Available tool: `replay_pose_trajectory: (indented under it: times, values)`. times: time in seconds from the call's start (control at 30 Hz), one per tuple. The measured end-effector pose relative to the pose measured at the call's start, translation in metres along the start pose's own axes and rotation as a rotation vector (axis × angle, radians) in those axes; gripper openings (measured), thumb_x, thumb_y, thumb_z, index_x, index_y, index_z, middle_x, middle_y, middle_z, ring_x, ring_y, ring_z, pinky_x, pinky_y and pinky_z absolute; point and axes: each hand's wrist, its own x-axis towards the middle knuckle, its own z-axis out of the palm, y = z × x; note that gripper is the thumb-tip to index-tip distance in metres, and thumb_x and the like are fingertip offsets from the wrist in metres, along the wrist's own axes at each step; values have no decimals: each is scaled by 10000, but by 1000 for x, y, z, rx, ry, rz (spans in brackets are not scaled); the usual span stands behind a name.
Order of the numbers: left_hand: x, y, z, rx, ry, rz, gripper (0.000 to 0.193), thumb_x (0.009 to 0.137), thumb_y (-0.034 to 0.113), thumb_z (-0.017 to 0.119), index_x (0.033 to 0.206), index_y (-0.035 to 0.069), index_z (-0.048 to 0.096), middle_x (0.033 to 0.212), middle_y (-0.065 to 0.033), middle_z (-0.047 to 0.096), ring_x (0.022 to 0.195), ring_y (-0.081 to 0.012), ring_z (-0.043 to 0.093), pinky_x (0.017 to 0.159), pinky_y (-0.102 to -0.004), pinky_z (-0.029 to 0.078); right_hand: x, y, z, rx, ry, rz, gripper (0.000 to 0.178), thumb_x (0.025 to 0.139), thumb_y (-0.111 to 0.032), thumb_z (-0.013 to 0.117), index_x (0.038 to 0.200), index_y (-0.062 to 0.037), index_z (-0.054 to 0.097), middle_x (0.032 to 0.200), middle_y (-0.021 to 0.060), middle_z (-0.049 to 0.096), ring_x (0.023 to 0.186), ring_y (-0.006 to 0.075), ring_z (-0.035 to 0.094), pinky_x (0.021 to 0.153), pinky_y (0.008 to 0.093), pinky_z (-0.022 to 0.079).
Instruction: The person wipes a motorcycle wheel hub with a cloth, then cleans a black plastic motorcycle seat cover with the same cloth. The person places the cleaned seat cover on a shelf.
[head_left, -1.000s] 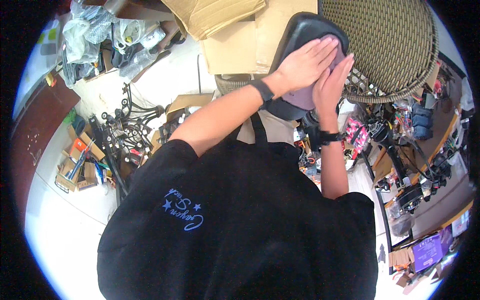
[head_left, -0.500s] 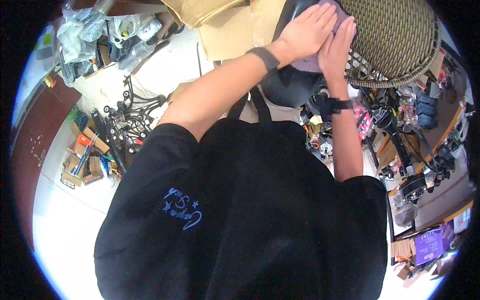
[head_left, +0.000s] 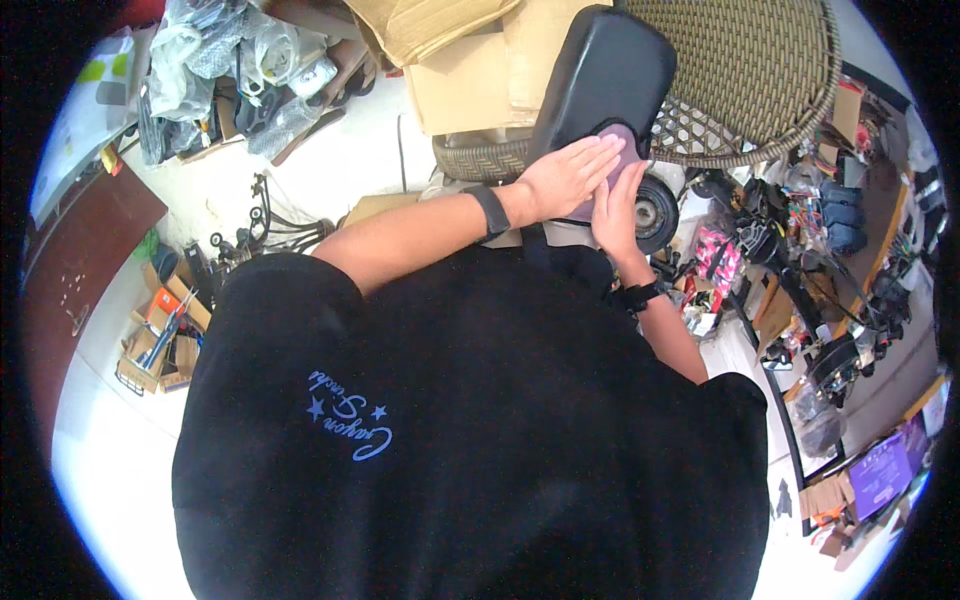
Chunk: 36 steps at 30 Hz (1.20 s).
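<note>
A black padded seat (head_left: 608, 75) lies at a slant in front of me. On its near end is a mauve cloth (head_left: 628, 142), partly hidden under my hands. My left hand (head_left: 572, 180) lies flat on the cloth with straight fingers held together. From the right, my right hand (head_left: 618, 208) presses against the cloth too, its fingers stretched out and its fingertips close to those of the left. A small black wheel (head_left: 655, 212) shows just right of my right hand.
Beyond the seat stands a woven wicker chair (head_left: 760, 75), with cardboard (head_left: 465, 85) to its left. Plastic-wrapped parts (head_left: 240, 70) are piled far left, above a brown door (head_left: 85, 250). Black parts and cables (head_left: 840, 360) crowd the right, near a purple box (head_left: 880, 480).
Both hands have slid toward me along the seat, taking the mauve cloth from its far part to its near end. The far part of the black seat and the wheel now show.
</note>
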Motion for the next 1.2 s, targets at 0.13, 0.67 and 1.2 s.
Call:
replay_pose_trajectory:
  times: [0.13, 0.67, 1.2]
  values:
    - [-26, 11, 1, -22, -129, 91, 656, 885, 288, 529, 1420, -67, 397, 1538, -190, 331, 1438, -260, 309, 1187, -394, 228, -21, 0, 5, 124, -108, 189, 595, 1012, -241, 404, 1382, 175, 196, 1430, 430, 245, 1337, 536, 302, 1103, 465, 295]
    - [-10, 2, -12, -101, 51, -161, 615, 846, 245, 569, 1397, -5, 461, 1523, -115, 386, 1417, -216, 347, 1177, -378, 250, 27, -28, -11, 16, 0, 247, 662, 1008, -196, 415, 1432, 203, 99, 1501, 390, 177, 1428, 466, 195, 1185, 446, 175]
    - [121, -97, -20, 45, 302, -333, 528, 867, 248, 560, 1339, 13, 517, 1436, -137, 485, 1354, -241, 420, 1141, -403, 283, 218, 14, -62, -27, -37, 233, 628, 1006, -277, 367, 1411, 190, 260, 1451, 370, 334, 1390, 426, 326, 1160, 415, 256]
